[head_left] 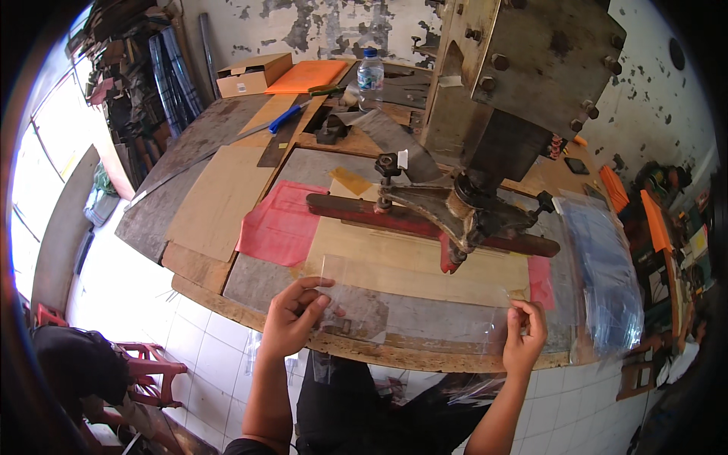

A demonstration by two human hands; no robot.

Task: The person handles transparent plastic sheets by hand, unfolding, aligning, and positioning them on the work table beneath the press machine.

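A clear plastic sheet (436,322) stretches between my hands above the front edge of the worktable. My left hand (294,317) pinches its left end between thumb and fingers. At its right end, my right hand (525,334) is closed on the sheet too. Just beyond lies a pale yellowish board (379,254) on the grey press bed, with a pink sheet (280,224) at its left and a bit of pink at its right. Over the board stands a metal press (550,64) with a long dark-red bar (356,211) across its lower end.
A stack of clear plastic sheets (603,273) lies on the table's right side. At the left are brown boards (216,201) and a blue-handled tool (286,119). Farther back stand a cardboard box (254,74) and a water bottle (370,80). A red stool (152,371) is at lower left.
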